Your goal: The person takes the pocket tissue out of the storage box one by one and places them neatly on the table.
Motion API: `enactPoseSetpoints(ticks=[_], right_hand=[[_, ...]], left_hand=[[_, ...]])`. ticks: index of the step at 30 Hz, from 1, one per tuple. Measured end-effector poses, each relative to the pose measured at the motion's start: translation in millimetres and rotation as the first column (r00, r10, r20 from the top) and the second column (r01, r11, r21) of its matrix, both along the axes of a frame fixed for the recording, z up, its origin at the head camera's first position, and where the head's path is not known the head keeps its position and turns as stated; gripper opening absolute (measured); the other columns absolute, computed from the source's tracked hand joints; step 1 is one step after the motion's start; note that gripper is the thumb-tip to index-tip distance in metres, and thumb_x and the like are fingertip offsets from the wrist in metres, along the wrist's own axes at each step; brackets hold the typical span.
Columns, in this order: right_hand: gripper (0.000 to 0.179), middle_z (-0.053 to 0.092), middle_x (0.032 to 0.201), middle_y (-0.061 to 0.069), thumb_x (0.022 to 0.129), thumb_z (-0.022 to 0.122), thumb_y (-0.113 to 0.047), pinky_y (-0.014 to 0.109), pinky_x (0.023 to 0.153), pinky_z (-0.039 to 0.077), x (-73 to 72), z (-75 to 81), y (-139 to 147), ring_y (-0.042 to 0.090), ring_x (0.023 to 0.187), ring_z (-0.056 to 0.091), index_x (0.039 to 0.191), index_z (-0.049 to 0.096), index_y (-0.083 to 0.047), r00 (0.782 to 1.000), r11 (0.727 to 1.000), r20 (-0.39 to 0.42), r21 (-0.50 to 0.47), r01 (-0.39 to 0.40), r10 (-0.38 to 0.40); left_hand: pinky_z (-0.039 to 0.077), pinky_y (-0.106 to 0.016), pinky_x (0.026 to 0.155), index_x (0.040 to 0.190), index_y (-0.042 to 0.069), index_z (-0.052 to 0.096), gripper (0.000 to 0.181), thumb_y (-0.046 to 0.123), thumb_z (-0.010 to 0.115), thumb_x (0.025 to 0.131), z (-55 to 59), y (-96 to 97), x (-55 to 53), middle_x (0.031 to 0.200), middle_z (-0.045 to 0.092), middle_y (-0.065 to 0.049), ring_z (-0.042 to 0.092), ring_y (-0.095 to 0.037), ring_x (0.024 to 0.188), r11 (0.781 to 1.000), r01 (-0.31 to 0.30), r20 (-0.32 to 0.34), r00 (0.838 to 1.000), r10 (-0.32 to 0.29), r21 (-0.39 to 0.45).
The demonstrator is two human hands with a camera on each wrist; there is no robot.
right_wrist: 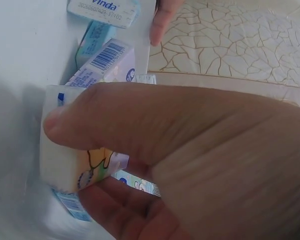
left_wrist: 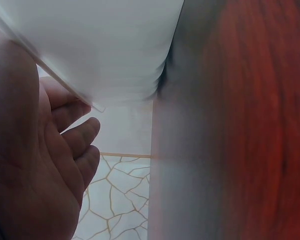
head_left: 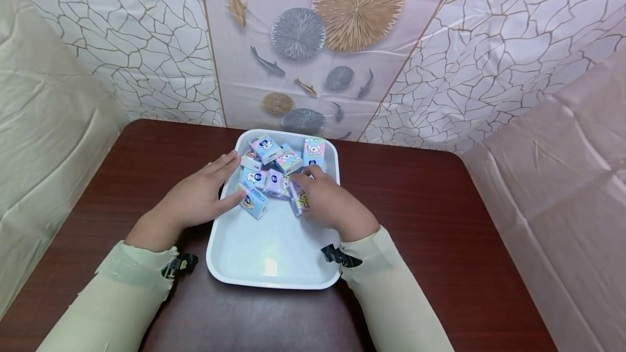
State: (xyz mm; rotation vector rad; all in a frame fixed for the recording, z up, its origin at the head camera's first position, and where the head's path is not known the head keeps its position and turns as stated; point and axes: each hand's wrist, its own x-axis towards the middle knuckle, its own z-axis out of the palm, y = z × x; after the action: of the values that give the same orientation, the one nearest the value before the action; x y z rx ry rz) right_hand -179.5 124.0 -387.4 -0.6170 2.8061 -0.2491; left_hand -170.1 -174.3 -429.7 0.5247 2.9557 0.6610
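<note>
In the head view a white tray (head_left: pixel 274 265) holds several small pocket tissue packs in blue, purple and pink. My right hand (head_left: pixel 325 197) pinches a tissue pack (head_left: pixel 299 200) with a cartoon print; in the right wrist view the thumb lies across the white side of this tissue pack (right_wrist: pixel 60 165), fingers beneath. At the tray's left rim rests my left hand (head_left: pixel 195 194), its thumb reaching over onto a blue tissue pack (head_left: pixel 254 200). The left wrist view shows relaxed fingers (left_wrist: pixel 82 140) along the outside of the rim.
The tray stands on a dark reddish-brown table (head_left: pixel 415 221). Behind it hangs a patterned cloth (head_left: pixel 298 31) with fish and discs. Pale fabric (head_left: pixel 44 107) hangs on the left, and more on the right (head_left: pixel 562 178). Other tissue packs (head_left: pixel 266 148) lie piled at the tray's far end.
</note>
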Motion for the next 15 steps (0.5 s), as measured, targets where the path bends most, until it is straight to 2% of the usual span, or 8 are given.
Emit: enactPoseSetpoints(ticks=[6, 15], right_hand=[[0.086, 0.041, 0.153, 0.004, 0.085, 0.086, -0.011, 0.027, 0.082, 0.055, 0.6, 2.1, 0.1, 0.022, 0.122, 0.052, 0.160, 0.047, -0.025, 1.000, 1.000, -0.006, -0.009, -0.008, 0.008], [0.087, 0.041, 0.152, 0.006, 0.083, 0.085, -0.009, 0.028, 0.087, 0.054, 1.3, 3.4, 3.8, 0.021, 0.123, 0.052, 0.159, 0.046, -0.023, 0.998, 0.999, -0.036, -0.021, -0.047, 0.046]], left_hand=[[0.031, -0.059, 0.126, 0.169, 0.017, 0.023, 0.092, 0.067, 0.055, 0.099, -0.9, -0.5, -0.4, 0.179, 0.013, -0.001, 0.018, -0.030, 0.164, 1.000, -0.001, -0.001, 1.000, 0.001, -0.003], [0.029, -0.058, 0.128, 0.169, 0.017, 0.022, 0.092, 0.067, 0.055, 0.099, -0.4, -0.8, 0.2, 0.179, 0.011, 0.002, 0.017, -0.030, 0.164, 1.000, -0.001, 0.005, 1.000, 0.001, 0.002]])
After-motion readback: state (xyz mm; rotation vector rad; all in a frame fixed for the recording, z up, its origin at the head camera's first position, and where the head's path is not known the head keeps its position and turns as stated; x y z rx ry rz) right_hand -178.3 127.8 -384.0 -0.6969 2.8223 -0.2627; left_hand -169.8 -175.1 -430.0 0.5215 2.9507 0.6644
